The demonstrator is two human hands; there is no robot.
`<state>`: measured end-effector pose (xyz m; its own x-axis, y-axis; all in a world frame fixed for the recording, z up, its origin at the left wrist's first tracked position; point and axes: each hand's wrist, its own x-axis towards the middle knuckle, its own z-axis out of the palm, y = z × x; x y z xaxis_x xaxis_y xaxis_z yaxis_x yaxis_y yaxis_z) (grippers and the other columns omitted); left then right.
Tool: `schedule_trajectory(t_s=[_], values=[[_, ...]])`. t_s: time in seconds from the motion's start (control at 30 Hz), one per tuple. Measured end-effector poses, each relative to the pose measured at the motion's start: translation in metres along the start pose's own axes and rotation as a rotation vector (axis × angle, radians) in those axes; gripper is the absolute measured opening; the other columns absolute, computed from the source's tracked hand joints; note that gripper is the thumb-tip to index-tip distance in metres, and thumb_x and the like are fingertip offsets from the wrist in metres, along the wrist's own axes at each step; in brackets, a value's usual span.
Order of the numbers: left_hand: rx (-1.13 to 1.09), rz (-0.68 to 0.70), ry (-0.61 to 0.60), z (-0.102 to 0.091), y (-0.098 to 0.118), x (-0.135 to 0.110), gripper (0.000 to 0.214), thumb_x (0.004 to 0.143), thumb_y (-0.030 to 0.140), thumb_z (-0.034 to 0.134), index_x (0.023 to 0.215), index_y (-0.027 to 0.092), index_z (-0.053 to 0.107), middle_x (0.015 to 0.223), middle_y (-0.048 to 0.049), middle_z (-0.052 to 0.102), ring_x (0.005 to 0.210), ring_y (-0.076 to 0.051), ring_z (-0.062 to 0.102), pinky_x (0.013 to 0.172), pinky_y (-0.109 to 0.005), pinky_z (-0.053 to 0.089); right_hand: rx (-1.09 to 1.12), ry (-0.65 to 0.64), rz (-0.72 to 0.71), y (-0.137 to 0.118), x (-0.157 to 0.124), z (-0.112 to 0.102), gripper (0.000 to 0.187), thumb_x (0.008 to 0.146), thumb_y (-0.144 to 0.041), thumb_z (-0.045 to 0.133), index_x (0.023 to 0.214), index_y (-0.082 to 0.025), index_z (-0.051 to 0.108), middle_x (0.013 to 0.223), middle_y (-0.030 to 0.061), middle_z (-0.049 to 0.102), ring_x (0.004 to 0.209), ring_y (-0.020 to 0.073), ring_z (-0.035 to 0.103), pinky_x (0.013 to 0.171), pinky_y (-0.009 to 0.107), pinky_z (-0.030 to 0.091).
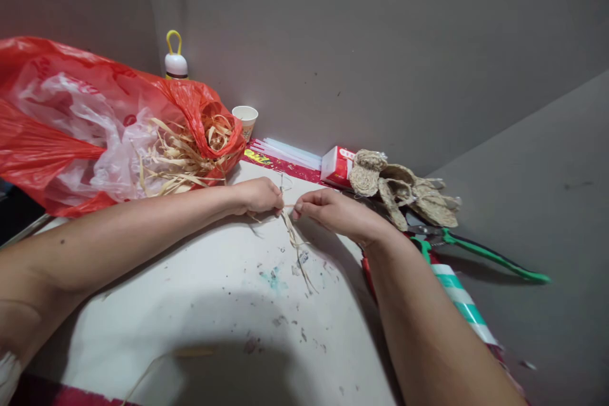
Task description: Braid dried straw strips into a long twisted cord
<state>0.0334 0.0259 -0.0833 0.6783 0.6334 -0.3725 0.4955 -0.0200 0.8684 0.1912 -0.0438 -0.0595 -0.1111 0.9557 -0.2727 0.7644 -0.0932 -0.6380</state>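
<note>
My left hand (261,195) is closed in a pinch on a small bunch of pale dry straw strands (292,233), whose loose ends trail down over the white board (190,292). Close by on the right, the fingertips of my right hand (333,210) pinch a single strand stretched across the short gap between the hands. A thin curved piece, perhaps wire or fibre, stands up just beyond the left fingertips; it is too fine to make out. One loose strand (193,351) lies on the board nearer to me.
At the left, a red plastic bag (57,152) spills straw strips (183,152). Behind stand a bottle with yellow loop (176,65) and a paper cup (246,119). White sticks (290,153), a red-white box (337,165), woven straw pieces (404,187) and green-handled pliers (495,255) line the wall.
</note>
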Motion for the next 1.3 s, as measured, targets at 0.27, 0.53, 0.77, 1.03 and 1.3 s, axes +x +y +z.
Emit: schedule_trajectory(t_s=[0.27, 0.53, 0.77, 1.03, 1.3], values=[[-0.089, -0.019, -0.018, -0.003, -0.002, 0.001, 0.019, 0.069, 0.01, 0.051, 0.051, 0.014, 0.05, 0.04, 0.0041, 0.045, 0.03, -0.005, 0.026, 0.035, -0.022, 0.017, -0.031, -0.057, 0.033, -0.027, -0.001, 0.03, 0.017, 0.072, -0.017, 0.044, 0.058, -0.016, 0.052, 0.051, -0.0011, 0.047, 0.047, 0.0097, 0.04, 0.048, 0.022, 0.029], [-0.22, -0.092, 0.015, 0.001, 0.0, -0.003, 0.02, 0.071, 0.011, 0.051, 0.052, 0.015, 0.048, 0.035, 0.0072, 0.035, 0.03, -0.004, 0.026, 0.037, -0.021, 0.015, -0.255, 0.026, -0.108, -0.046, -0.007, 0.05, 0.017, 0.072, -0.016, 0.043, 0.058, -0.016, 0.052, 0.057, 0.0026, 0.056, 0.052, 0.0112, 0.046, 0.049, 0.023, 0.03], [-0.371, -0.132, 0.01, 0.004, 0.003, -0.004, 0.023, 0.076, 0.009, 0.047, 0.053, 0.013, 0.05, 0.036, 0.0063, 0.036, 0.029, -0.003, 0.02, 0.036, -0.021, 0.009, 0.344, -0.259, 0.023, -0.028, -0.012, 0.012, 0.028, 0.081, -0.033, 0.05, 0.062, -0.014, 0.057, 0.044, -0.0028, 0.051, 0.036, 0.008, 0.048, 0.039, 0.019, 0.033], [-0.535, -0.157, 0.053, 0.017, 0.001, -0.005, 0.02, 0.08, 0.01, 0.046, 0.061, 0.011, 0.052, 0.038, 0.0075, 0.035, 0.03, -0.001, 0.019, 0.034, -0.017, 0.012, 0.747, 0.093, 0.211, 0.017, 0.025, 0.014, 0.026, 0.078, -0.032, 0.055, 0.059, -0.014, 0.053, 0.039, -0.0057, 0.041, 0.031, 0.0043, 0.034, 0.032, 0.018, 0.018], [-0.508, -0.117, 0.082, 0.02, 0.0, -0.003, 0.022, 0.079, 0.009, 0.044, 0.059, 0.011, 0.052, 0.038, 0.0059, 0.037, 0.029, -0.002, 0.022, 0.034, -0.019, 0.012, 0.824, 0.158, 0.137, 0.011, 0.033, 0.031, 0.027, 0.066, -0.019, 0.057, 0.045, -0.017, 0.04, 0.035, -0.0076, 0.035, 0.029, 0.002, 0.024, 0.033, 0.019, 0.011]])
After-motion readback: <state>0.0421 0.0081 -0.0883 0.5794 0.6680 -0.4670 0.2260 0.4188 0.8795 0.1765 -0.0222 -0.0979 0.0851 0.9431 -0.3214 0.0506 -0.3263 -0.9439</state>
